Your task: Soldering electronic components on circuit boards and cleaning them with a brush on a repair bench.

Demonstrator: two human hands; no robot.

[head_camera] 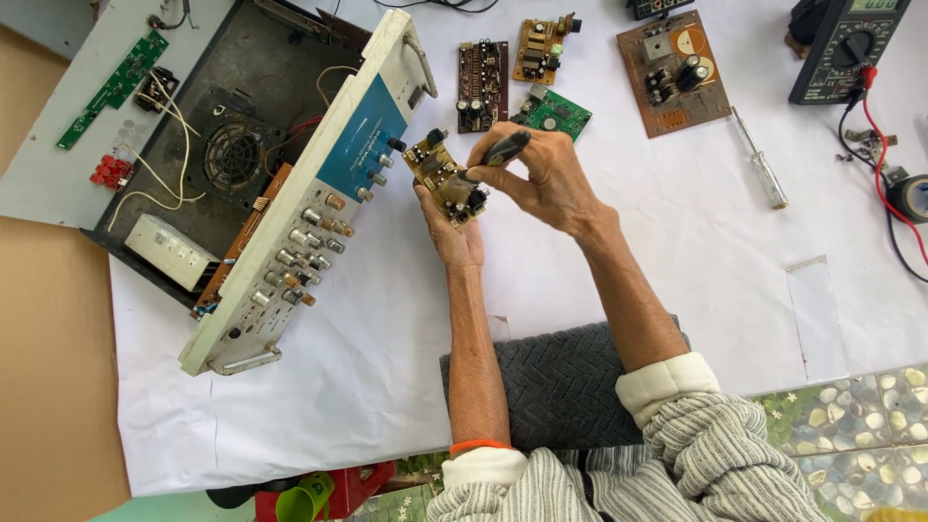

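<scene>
At the near edge of the white sheet (319,387), between the person's forearms, lies a grey pad (565,387), half on the sheet and half over the pebbled floor beyond its near right corner. Left of the forearms the sheet is bare down to its near edge; a green cup (304,503) sits just off that edge.

Mid-sheet, the left hand (452,232) is closed around the lower end of a small board (445,179), held tilted above the sheet and clear of it. The right hand (541,179) is clamped on a dark-handled tool (501,151), whose tip meets the board's upper face. The board hangs just beside the front panel of the amplifier (300,203), near its knobs but apart from them.

The amplifier lies open and slanted across the left side of the sheet, its chassis running past the sheet's left edge onto brown floor. Its lid (58,184) sits at the far left corner, with a green strip (111,87) on top.

Right of the hands there is a wide bare stretch of sheet, broken only by a screwdriver (764,164) lying slantwise and a taped patch (817,309) toward the right edge.

Along the far edge sit four loose boards: a dark one (482,82), a tan one (541,48), a green one (556,111) and a larger brown one (674,72), all well apart from the hands. In the far right corner stands a multimeter (851,48), its red lead (884,164) trailing down the right edge past a roll of tape (911,196).
</scene>
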